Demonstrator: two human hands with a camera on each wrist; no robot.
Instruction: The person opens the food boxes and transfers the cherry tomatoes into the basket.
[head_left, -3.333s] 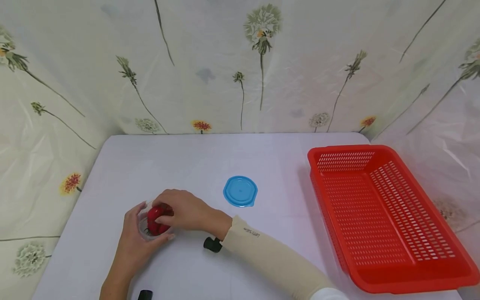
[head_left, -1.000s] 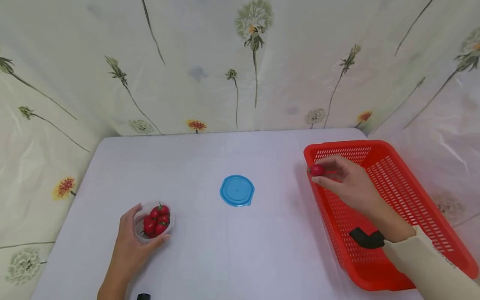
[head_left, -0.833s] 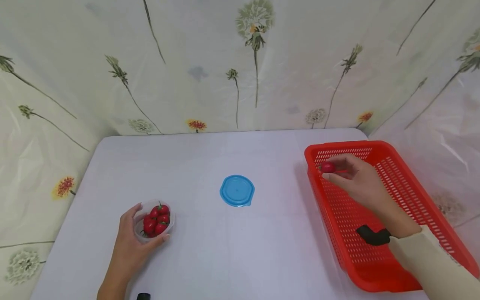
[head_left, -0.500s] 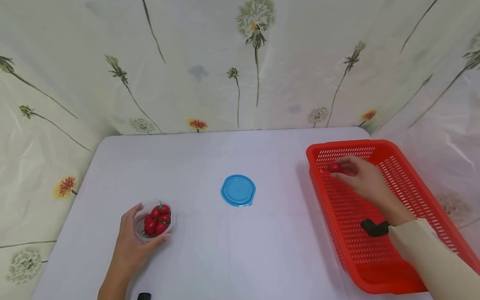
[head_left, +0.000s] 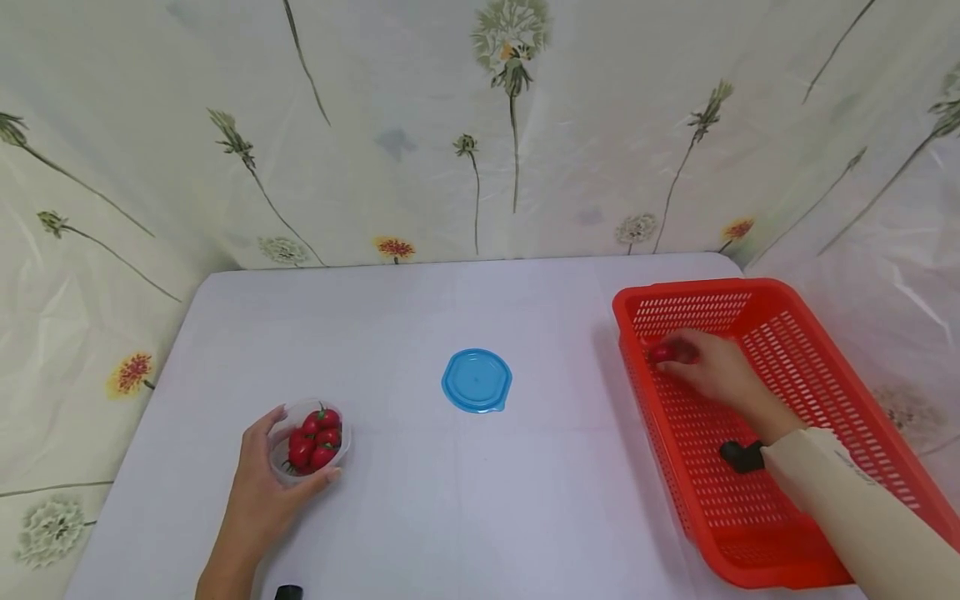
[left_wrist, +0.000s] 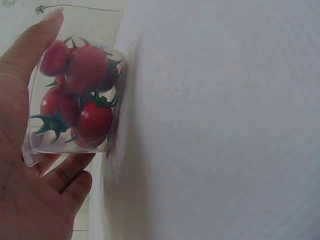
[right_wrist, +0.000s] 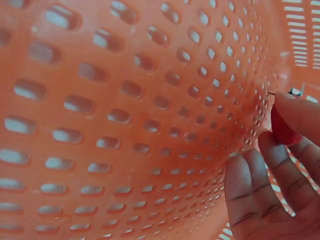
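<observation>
My left hand (head_left: 262, 492) grips a small clear plastic tub (head_left: 347, 442) on the table, thumb on one side and fingers on the other. Several cherry tomatoes (left_wrist: 95, 121) with green stems fill the tub, seen through its wall in the left wrist view. Inside the far left part of a red basket (head_left: 675, 517), my right hand (head_left: 712, 367) pinches one cherry tomato (head_left: 662, 353) between thumb and fingertips. That tomato (right_wrist: 284, 127) shows partly behind the thumb in the right wrist view, low and close over the slotted basket floor (right_wrist: 150, 110).
A round blue lid (head_left: 477, 380) with a small tab lies flat on the white table (head_left: 480, 492), between the tub and the basket. Flowered plastic sheeting (head_left: 420, 167) rises behind the table and along both sides. The basket has raised walls all round.
The right hand left the tub with one cherry tomato, crossed to the basket, moved in over its left rim and lowered inside. The left hand stays round the tub.
</observation>
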